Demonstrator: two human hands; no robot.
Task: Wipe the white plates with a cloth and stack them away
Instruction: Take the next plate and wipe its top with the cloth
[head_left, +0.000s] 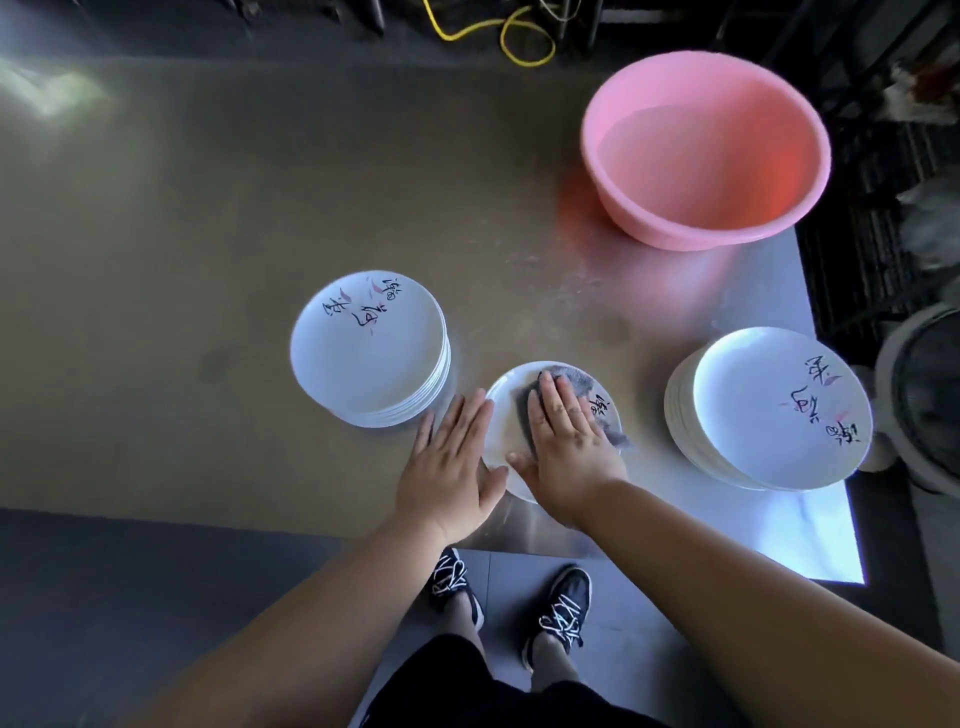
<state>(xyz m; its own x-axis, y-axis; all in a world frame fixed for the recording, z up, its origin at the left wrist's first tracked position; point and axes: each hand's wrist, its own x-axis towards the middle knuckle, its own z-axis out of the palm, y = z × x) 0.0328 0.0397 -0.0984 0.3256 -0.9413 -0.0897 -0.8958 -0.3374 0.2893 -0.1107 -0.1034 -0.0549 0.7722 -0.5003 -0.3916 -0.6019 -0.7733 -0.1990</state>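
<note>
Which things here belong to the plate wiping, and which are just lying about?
Job: middle plate, grey cloth under the right hand, left hand at the plate's rim, left plate stack, right plate stack.
Lying about: pink basin, yellow cable.

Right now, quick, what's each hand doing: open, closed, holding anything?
Left hand: open, flat against the round white plate at its left edge.
Right hand: open, pressing the grey cloth flat on that plate.
</note>
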